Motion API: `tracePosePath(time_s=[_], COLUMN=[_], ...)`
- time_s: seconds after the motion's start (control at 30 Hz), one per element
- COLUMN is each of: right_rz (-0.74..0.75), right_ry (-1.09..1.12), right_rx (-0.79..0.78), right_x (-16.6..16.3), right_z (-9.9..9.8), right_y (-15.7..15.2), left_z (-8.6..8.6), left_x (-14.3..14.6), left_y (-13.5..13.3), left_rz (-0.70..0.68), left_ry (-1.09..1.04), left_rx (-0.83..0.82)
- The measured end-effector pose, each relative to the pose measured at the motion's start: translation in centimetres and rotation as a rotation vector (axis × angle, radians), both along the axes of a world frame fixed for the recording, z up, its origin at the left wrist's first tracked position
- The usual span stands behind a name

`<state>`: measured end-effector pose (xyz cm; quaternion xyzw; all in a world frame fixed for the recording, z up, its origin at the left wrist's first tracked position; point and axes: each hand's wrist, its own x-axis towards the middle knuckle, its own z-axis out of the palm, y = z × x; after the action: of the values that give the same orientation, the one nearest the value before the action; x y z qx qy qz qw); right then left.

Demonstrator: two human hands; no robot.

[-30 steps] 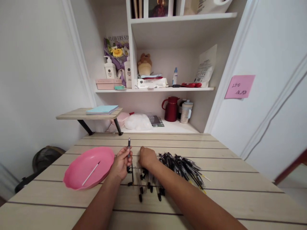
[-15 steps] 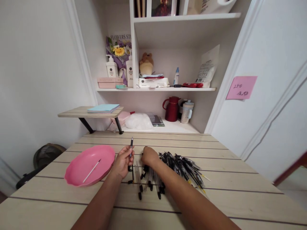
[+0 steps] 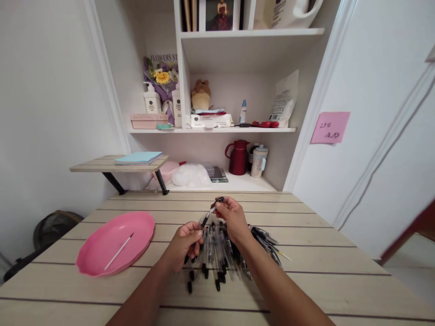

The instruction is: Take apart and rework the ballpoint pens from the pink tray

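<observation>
Pens (image 3: 217,253) lay in a loose heap on the wooden table (image 3: 306,276), and one pen (image 3: 211,211) was lifted above that heap between both hands. Its lower end sat in the left hand (image 3: 185,242), whose fingers were curled shut around it. Its upper end, tilted up and to the right, was pinched by the fingertips of the right hand (image 3: 233,217), which was closed on the black tip. Both hands hovered just over the near part of the pile, the right forearm crossing above the pens. To the left, well apart from the heap, a pink dish (image 3: 102,251) rested on the table with a thin white stick (image 3: 118,251) lying inside it. Behind the table, a red jug (image 3: 238,157) stood on a low shelf.
</observation>
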<state>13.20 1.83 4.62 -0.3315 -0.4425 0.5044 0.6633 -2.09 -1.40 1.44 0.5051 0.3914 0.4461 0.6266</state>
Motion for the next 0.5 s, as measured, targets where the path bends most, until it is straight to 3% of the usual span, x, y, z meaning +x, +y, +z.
tracePosePath(time_s=[0.13,0.33,0.5], right_rz=[0.018,-0.095,0.023], right_ry=[-0.055,0.001,-0.063], right_rx=[0.013,0.036,0.009], right_x=[-0.48,-0.46,-0.75], right_z=[0.38,0.69,0.0], right_y=[-0.41,-0.41,-0.42], left_z=[0.12,-0.1,-0.07], left_x=[-0.17,-0.12,-0.14], left_y=[0.15,0.16,0.15], left_rz=[-0.007,-0.008,-0.001], left_ry=[-0.003,-0.011,-0.012], left_rx=[0.013,0.021,0.004])
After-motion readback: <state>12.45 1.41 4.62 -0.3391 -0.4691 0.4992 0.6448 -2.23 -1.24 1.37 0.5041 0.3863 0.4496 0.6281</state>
